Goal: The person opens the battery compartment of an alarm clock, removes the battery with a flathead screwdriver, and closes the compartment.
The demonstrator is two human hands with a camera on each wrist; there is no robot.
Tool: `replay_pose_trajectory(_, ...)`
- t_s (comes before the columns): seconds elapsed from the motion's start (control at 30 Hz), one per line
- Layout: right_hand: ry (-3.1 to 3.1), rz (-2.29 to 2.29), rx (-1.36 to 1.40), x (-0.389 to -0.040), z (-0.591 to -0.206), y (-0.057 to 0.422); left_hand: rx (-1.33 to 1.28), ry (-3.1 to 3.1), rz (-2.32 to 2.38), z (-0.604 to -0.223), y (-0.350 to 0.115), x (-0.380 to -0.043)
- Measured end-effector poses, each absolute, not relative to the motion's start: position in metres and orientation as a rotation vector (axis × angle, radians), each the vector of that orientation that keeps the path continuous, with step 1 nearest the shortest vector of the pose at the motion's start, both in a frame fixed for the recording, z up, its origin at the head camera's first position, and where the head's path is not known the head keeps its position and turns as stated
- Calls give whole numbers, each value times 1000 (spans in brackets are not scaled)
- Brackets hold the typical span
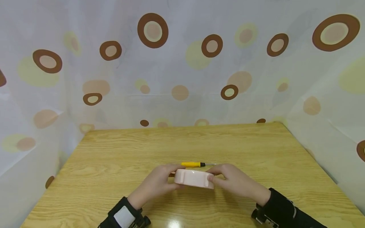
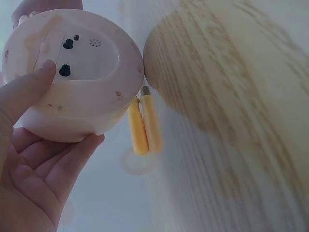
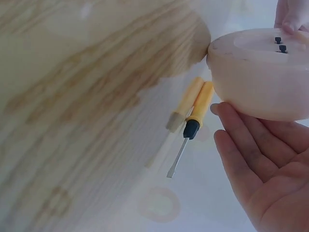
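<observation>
A round, pale pink alarm clock (image 1: 194,178) is held between both hands, its side rim facing the head camera. In the left wrist view its back (image 2: 101,60) shows two black knobs, a smaller black pin and a cluster of speaker holes. My left hand (image 1: 158,182) grips the left side, thumb on the back and fingers on the opposite face. My right hand (image 1: 235,182) holds the right side, its thumb at the rim; the right wrist view shows its fingers against the clock's far side. Just beyond the clock lies a screwdriver (image 1: 192,164) with a yellow handle and black collar.
The light wood table (image 1: 114,152) reflects the screwdriver in the wrist views. Behind it and along both sides hangs a white sheet (image 1: 176,69) patterned with brown, yellow and peach circles. Black straps (image 1: 280,205) with cameras circle both wrists.
</observation>
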State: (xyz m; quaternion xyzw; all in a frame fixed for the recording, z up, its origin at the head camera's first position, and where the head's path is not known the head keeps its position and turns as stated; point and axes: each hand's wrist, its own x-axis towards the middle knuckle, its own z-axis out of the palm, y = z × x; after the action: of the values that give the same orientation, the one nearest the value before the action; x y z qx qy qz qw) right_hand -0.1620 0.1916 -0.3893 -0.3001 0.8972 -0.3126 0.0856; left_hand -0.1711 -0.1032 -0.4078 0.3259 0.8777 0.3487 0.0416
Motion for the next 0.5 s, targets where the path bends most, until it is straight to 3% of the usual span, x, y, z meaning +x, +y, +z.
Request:
replay_pose_trajectory(0.23,2742,-928,-914,-157,-392,190,1007,2676,1062,-409,-104,-171)
replay_pose_trajectory(0.5,3020,-698,-1155,-147,-397,189,1022,2682,1065,-411,-106,-170)
